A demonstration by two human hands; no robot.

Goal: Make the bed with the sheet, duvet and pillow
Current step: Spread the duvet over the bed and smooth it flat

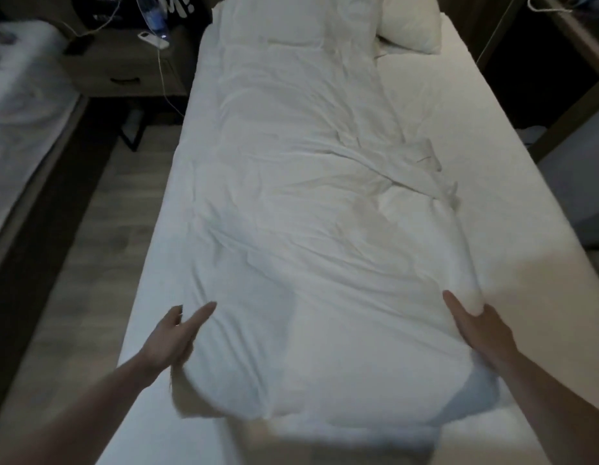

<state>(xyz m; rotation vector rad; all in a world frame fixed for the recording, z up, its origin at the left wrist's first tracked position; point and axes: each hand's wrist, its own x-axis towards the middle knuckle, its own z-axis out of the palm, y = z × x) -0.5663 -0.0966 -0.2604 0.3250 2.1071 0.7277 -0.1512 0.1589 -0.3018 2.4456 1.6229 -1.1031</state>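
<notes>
Dim indoor lighting; white duvet (291, 203) is reading grey-white, brightest between the two hands. Shadow is falling across the mattress (526, 280) just beyond the right hand (482, 333), with a paler patch beside it. Floor (100, 236) outward of the left hand (174, 333) is lying in deep shade. Fabric below both hands is smearing with motion blur. Wide-angle distortion is bowing the bed's edges. Overall soft, grainy.

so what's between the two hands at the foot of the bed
In the head view, the bunched near end of the duvet fills the stretch between the left hand and the right hand; each hand rests against one side of it.
</notes>
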